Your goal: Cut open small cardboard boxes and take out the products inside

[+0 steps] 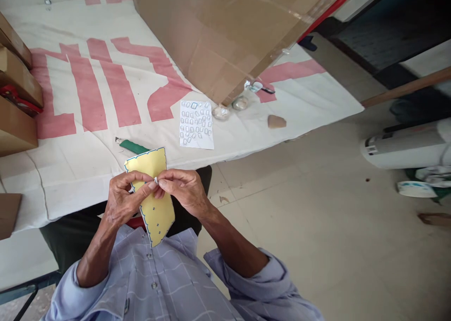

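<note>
Between the thumb and fingers of my left hand [127, 194] and my right hand [183, 189] is a tiny white piece [156, 180], too small to name. Both hands are closed in a pinch, their fingertips meeting at it. Beneath them lies a yellow card [155, 217] with a wavy blue outline along its edges and small dark marks on its lower part. The card reaches from the table edge down over my lap. Just beyond its upper end, a green-handled utility knife [132, 146] rests on the white cloth.
A sheet with small drawn boxes [196, 125] lies on the cloth-covered table [243, 133]. Behind stands a large cardboard box [218, 34], with two round wrapped lumps [240, 103] by its corner. A brown scrap [276, 121] is nearby. Smaller cardboard boxes [16, 123] stack at left.
</note>
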Demonstrator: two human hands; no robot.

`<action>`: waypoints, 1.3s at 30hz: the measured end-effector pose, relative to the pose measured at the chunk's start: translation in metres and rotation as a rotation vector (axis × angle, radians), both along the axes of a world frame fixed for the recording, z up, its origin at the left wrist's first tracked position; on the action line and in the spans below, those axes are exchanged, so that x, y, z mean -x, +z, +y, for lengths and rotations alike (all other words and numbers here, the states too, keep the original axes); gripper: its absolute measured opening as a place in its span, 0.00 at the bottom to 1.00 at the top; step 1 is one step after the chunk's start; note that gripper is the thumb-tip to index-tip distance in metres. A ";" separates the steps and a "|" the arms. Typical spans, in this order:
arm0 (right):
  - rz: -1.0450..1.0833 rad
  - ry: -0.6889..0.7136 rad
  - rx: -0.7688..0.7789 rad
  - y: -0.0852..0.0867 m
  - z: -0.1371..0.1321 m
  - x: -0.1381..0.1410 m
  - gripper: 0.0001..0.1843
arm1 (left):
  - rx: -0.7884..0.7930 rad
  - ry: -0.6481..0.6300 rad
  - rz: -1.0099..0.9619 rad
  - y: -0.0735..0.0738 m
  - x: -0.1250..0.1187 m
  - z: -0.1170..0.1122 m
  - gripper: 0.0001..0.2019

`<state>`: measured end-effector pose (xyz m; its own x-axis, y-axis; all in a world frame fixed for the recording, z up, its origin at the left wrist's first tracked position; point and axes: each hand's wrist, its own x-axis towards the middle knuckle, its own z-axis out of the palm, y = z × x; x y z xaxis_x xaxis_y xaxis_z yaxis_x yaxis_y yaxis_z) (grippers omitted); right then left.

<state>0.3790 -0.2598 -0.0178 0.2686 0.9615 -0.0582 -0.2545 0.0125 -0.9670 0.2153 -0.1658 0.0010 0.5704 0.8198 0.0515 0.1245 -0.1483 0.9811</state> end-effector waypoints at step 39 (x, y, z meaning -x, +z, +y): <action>-0.205 -0.021 0.005 0.009 -0.004 0.000 0.08 | -0.496 -0.077 0.099 0.012 0.005 -0.004 0.07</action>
